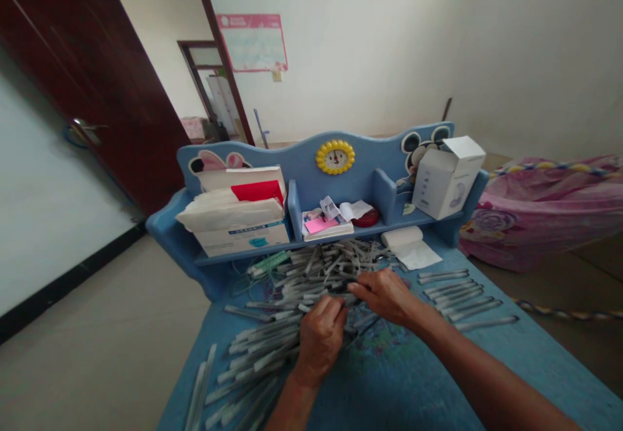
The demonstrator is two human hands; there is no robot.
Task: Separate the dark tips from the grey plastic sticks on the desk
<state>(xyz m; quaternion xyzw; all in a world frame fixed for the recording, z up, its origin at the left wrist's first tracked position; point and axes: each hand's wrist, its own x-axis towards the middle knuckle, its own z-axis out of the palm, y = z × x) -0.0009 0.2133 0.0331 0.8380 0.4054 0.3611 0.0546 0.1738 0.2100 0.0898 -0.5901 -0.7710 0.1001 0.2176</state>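
Observation:
My left hand (321, 337) is closed in a pinch above the middle of the blue desk, at the edge of a heap of pens (263, 353) with translucent grey barrels. Close by on its right, my right hand (387, 296) is also closed. A dark, slim piece, seemingly the end of a pen (347, 285), shows at its fingertips; most of it is hidden by the fingers. Behind both hands lies a tangled pile of similar pens (335, 262). To the right, several pens with dark ends (460, 298) lie in a loose row.
A blue desk (403, 379) carries a shelf (363, 139) along its back. On the shelf stand a paper-filled box (243, 239) and a white carton (448, 181). A white paper roll (409, 243) lies before it. Pink cloth (535, 210) hangs at the right; a door (97, 87) stands left.

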